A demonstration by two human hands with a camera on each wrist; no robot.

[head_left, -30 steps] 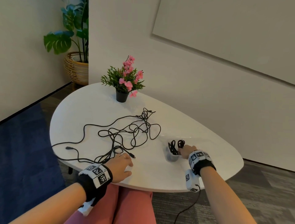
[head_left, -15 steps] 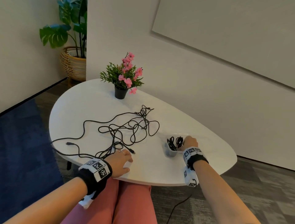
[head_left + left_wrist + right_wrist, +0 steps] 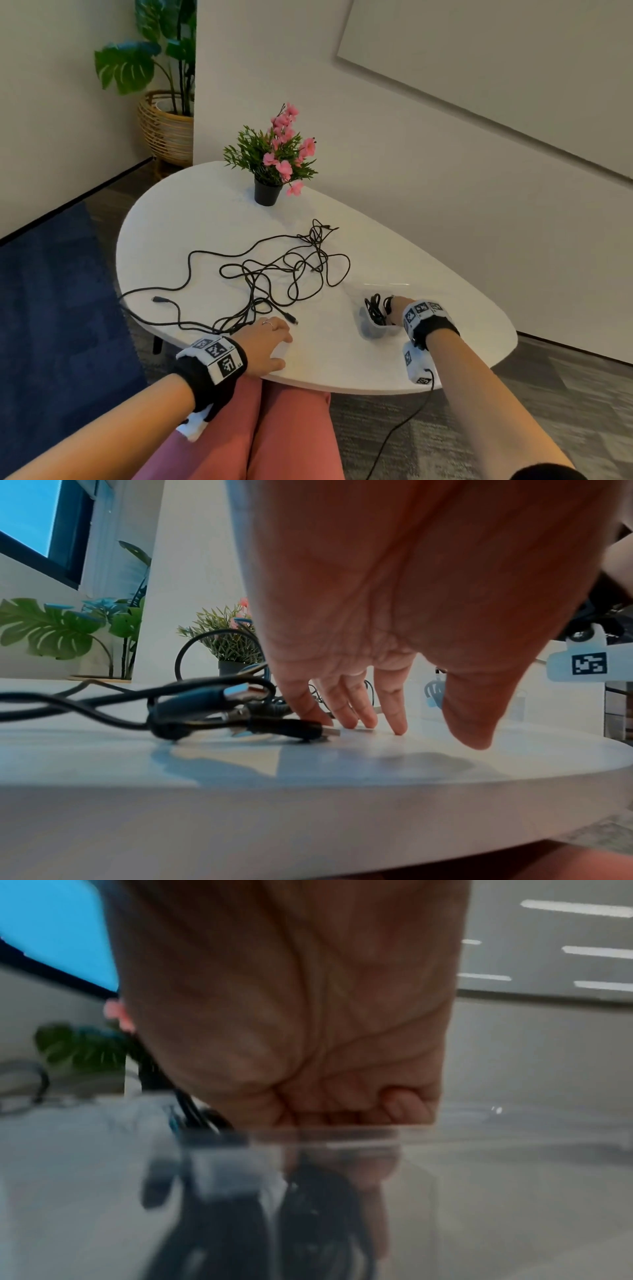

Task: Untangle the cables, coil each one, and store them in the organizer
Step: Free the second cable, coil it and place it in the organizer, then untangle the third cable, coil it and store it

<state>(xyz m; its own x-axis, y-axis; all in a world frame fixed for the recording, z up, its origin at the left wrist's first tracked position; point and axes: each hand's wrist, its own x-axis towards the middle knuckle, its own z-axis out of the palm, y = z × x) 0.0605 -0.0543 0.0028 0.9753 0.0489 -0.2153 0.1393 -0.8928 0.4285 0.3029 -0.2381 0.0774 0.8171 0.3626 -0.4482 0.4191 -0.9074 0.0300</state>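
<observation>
The white desk (image 3: 212, 219) carries a loose tangle of black cables (image 3: 274, 270) across its middle, with the clear organizer (image 3: 376, 330) at the near right already holding coiled cables (image 3: 375, 308). The left hand (image 3: 265, 344) rests spread, fingertips down, beside a plug end. The right hand (image 3: 397, 310), fingers curled down into the organizer on a coil, should probably seat it fully below the rim before letting go so it cannot spring open.

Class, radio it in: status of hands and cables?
Left hand open, flat on table. Right hand in organizer, grip unclear. Cable tangle uncoiled.
</observation>
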